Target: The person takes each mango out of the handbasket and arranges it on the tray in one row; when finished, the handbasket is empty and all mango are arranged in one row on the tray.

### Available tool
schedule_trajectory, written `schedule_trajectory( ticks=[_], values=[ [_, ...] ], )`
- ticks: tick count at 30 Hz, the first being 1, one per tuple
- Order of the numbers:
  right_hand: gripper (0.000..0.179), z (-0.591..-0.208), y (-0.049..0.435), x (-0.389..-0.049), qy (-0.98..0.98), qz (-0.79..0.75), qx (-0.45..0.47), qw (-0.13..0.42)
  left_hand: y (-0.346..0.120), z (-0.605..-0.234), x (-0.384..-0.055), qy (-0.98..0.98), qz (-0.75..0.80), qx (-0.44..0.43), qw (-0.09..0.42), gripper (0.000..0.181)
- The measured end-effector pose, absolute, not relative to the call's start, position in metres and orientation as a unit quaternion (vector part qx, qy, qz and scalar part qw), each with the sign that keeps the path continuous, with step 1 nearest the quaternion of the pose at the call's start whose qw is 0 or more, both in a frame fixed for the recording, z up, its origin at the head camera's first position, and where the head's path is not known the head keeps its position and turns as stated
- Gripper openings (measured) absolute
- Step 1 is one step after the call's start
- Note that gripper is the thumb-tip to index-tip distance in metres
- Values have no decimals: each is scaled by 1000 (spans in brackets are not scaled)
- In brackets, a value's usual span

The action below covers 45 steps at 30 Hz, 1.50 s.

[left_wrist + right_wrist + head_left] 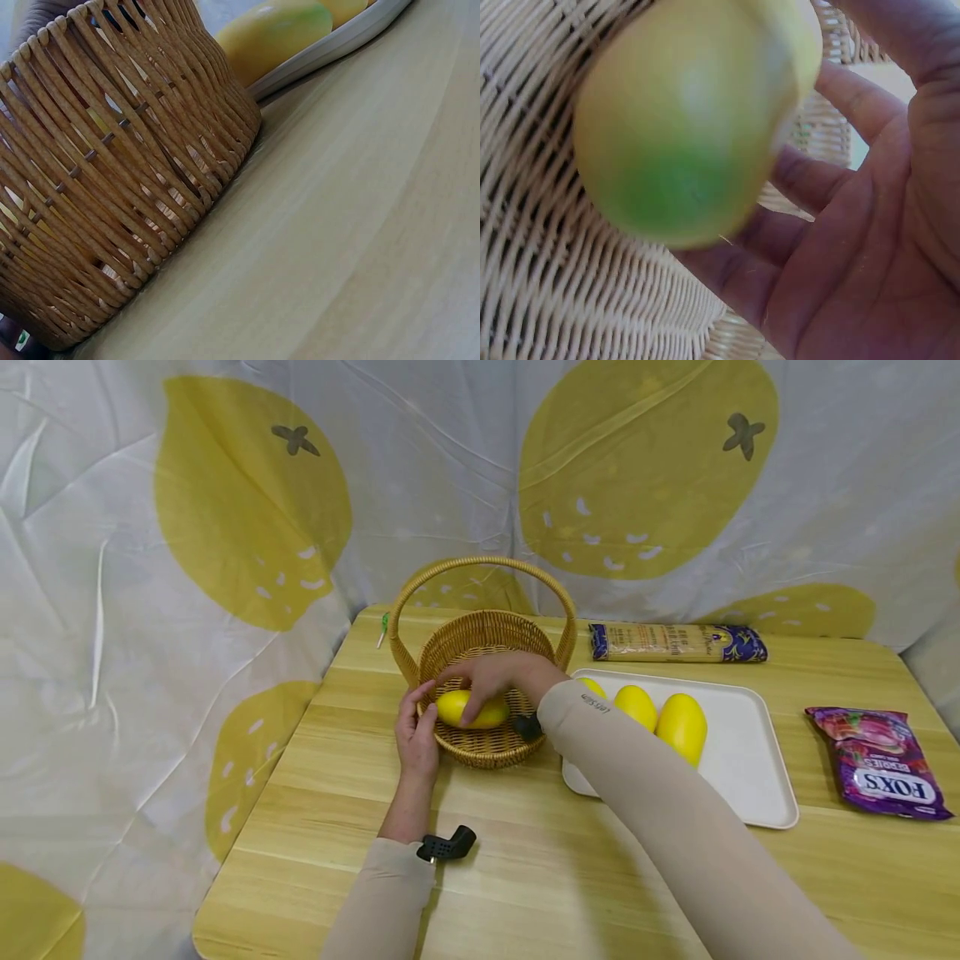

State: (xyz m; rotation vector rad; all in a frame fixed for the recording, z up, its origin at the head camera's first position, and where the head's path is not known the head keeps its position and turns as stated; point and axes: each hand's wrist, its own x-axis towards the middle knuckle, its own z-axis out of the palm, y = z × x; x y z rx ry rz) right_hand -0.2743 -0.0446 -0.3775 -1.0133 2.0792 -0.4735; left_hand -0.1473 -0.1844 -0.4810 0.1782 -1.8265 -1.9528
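A round wicker basket [480, 760] with a tall arched handle stands on the table. My right hand [498, 677] reaches into it and grips a yellow mango [450, 708] low inside, thumb on the near side. In the right wrist view the mango [682, 127] shows a green end, with fingers [810, 176] curled along its side and the woven wall behind. At the basket's left side my left hand [417, 743] holds the rim, fingers along the edge. The left wrist view is largely filled by the basket's outer wall [127, 165].
Right of the basket, a white tray [738, 760] bears three yellow mangoes [682, 727], partly behind my right sleeve. A long noodle packet [675, 643] lies at the back. A purple candy bag [881, 764] lies far right, and a green lollipop [383, 627] near the back left edge.
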Motion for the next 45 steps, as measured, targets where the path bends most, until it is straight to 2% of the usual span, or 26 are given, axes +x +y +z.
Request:
schedule_trajectory(
  ticks=[17, 29, 36, 45],
  values=[
    [80, -375, -47, -269, 836, -156, -375, 370, -184, -481, -148, -665, -708, 56, 233, 38],
    [78, -342, -18, -265, 856, -151, -393, 301, -183, -480, -148, -664, -704, 63, 242, 38],
    [76, -319, 14, -247, 843, -222, -406, 272, -182, -481, -147, -658, -711, 63, 240, 37],
    [77, -321, 55, -213, 814, -354, -403, 222, -182, -479, -145, -658, -710, 71, 238, 38]
  ],
)
